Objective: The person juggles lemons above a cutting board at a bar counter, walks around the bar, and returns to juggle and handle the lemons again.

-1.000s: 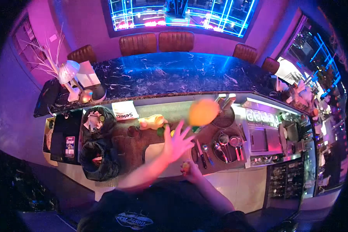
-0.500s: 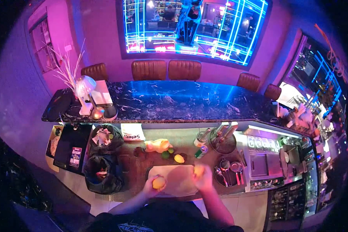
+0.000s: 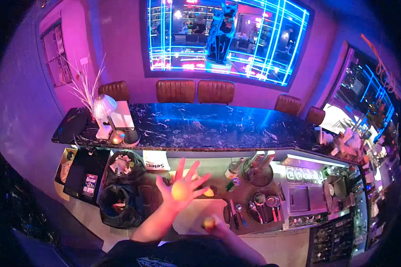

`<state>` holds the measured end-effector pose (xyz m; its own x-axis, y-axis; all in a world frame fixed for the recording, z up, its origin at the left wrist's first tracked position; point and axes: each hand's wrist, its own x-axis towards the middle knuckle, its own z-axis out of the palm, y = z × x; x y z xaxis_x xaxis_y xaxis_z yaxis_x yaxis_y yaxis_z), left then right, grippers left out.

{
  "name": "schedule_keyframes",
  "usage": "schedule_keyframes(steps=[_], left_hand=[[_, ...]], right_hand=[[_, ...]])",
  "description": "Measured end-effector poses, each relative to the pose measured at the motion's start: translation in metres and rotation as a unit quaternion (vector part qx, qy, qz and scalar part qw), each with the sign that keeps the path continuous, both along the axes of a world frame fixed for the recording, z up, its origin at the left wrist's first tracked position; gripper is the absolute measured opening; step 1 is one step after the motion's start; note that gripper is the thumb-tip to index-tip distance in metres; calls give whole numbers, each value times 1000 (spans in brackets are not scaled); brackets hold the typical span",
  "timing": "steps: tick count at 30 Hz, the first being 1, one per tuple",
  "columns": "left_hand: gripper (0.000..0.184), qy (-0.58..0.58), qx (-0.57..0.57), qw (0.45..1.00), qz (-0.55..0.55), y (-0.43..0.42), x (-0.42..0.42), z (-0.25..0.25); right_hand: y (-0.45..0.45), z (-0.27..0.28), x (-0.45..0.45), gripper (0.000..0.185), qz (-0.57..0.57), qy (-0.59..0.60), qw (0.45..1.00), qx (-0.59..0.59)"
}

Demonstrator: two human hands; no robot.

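My left hand (image 3: 189,178) is raised over the back of a pale cutting board (image 3: 196,213), fingers spread wide. A round yellow lemon (image 3: 181,190) appears in front of its palm; whether it touches the palm or is in the air I cannot tell. Lower and to the right, over the board's front part, my right hand (image 3: 218,227) is slightly blurred and closed around another yellowish lemon (image 3: 208,222). A further lemon (image 3: 209,192) lies on the counter behind the board, partly covered by my left fingers.
A knife (image 3: 234,214) lies right of the board, beside a round tray of bar tools (image 3: 254,212). Farther back stand a green can (image 3: 233,184) and a dark round tray (image 3: 258,175). Bag-lined bins (image 3: 120,204) are at left. A raised marble bar (image 3: 200,129) runs behind.
My left hand has risen and gone from gripping its lemon to spread fingers. My right hand has moved down and left with its lemon. The view has tilted slightly upward.
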<state>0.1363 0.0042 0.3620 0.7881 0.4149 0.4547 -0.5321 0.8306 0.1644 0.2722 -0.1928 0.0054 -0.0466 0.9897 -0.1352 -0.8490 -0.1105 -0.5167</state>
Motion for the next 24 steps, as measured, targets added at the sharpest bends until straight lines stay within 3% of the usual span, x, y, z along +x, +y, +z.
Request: schedule_keyframes(steps=[1,2,3,4,6,7,8,9,10,12,13,15,17,19,20,21,22,23,24], left_hand=[[59,7,31,998,-47,17,-10,-46],[48,12,62,994,-94,30,-28,-100],[32,53,125,985,-106,15,-55,-95],[26,99,190,967,-139,10,-72,-103],[35,274,17,956,-109,-17,-82,-149],[35,272,15,956,-106,-27,-78,-153],[38,323,-21,944,-59,-37,-66,-155],[41,370,-52,928,-10,-40,-51,-156],[41,365,-46,930,-6,-42,-35,-168],[59,447,115,883,80,-40,-14,-190],[67,472,167,859,109,-35,-8,-192],[85,367,40,927,61,-10,8,-159],[95,310,-26,950,35,6,22,-111],[76,68,32,987,-144,6,29,-56],[54,166,25,974,-153,23,34,-96],[54,170,25,974,-151,23,21,-125],[47,155,-48,964,-209,18,6,-153],[40,136,-120,946,-267,13,-9,-173],[40,149,-109,951,-249,6,-27,-183]], right_hand=[[6,-34,14,31,61,237,961,131],[3,17,25,37,-70,120,989,-57],[18,88,28,44,-138,73,983,-94],[31,165,26,51,-181,68,978,-73],[42,305,6,57,-198,55,978,43],[43,341,-7,57,-192,45,974,108],[52,321,-10,57,-188,42,975,110],[67,282,-8,55,-221,-199,954,28],[72,255,-11,54,-245,-426,869,-56],[41,230,-18,49,-17,-574,818,29],[37,183,-20,48,37,-500,865,-18],[19,94,-20,46,51,-180,978,-88],[7,58,-19,43,30,49,996,-72],[4,32,4,33,32,80,993,-86],[9,17,22,22,6,108,981,-163],[10,9,28,14,-23,136,961,-239],[14,15,33,14,-22,137,961,-239],[28,30,47,22,-56,195,971,-125],[47,59,63,34,-90,249,964,-9]])
